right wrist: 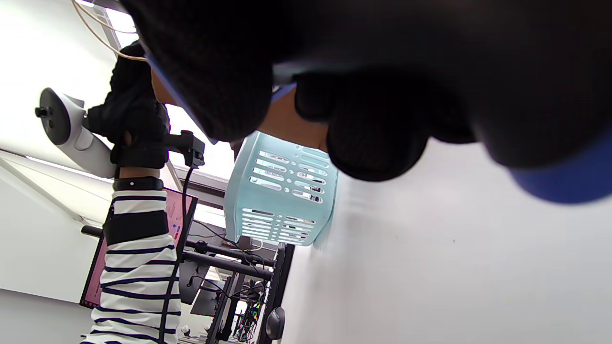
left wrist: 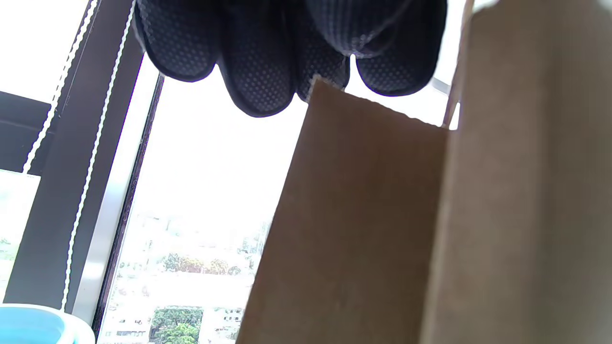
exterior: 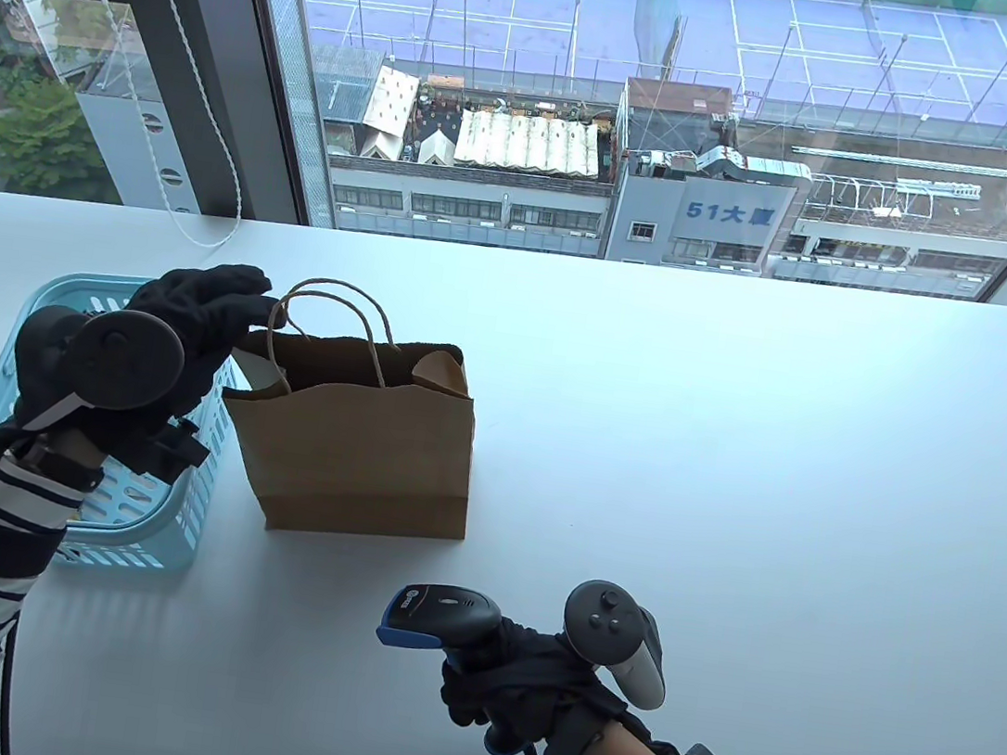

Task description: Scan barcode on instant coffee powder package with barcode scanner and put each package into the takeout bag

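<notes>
The brown paper takeout bag point(exterior: 359, 441) stands upright and open on the white table, its twine handles up. My left hand point(exterior: 238, 303) hovers over the bag's left rim with straight fingers and holds nothing. In the left wrist view its fingertips point(left wrist: 260, 71) touch the top edge of the bag point(left wrist: 363, 229). A pale shape point(exterior: 265, 374) shows just inside the bag's mouth; I cannot tell what it is. Near the front edge my right hand point(exterior: 509, 669) grips the black and blue barcode scanner point(exterior: 442, 617), its head pointing left. No coffee package is plainly visible.
A light blue slotted basket point(exterior: 131, 531) sits left of the bag, under my left forearm; its contents are hidden. It also shows in the right wrist view as the basket point(right wrist: 282, 191). A window lies beyond the table's far edge, with a blind cord point(exterior: 169, 162) hanging at the left.
</notes>
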A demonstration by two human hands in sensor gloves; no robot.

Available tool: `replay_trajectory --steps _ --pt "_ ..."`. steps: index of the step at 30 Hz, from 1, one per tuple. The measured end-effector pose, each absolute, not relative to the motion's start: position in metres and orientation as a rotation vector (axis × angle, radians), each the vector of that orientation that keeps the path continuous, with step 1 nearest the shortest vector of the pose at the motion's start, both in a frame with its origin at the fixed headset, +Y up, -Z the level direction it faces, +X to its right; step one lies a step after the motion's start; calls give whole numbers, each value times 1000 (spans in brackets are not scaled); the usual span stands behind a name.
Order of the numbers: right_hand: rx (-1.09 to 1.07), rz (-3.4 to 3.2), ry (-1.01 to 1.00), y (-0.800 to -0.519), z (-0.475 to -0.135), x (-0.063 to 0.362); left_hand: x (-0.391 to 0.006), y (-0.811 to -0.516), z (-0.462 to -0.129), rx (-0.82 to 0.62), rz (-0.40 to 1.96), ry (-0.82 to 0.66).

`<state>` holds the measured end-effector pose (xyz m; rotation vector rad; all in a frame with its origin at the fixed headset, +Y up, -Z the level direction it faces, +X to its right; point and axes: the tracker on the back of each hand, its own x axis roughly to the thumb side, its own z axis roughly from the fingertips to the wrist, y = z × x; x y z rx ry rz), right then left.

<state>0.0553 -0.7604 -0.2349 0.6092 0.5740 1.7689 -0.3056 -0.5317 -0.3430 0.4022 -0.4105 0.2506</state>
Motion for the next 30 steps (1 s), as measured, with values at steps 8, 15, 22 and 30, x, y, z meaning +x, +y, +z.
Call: replay_trajectory --steps 8,15,22,30 --pt "606 1768 578 -760 -235 55 -330 -531 -344 366 214 -311" --pt "594 1764 585 -761 -234 55 -371 -565 -379 -13 43 22" --pt "586 1765 589 -761 -234 55 -405 -645 -422 -671 20 321" --pt "575 1760 596 -761 -235 56 -428 -696 -444 -891 165 474"
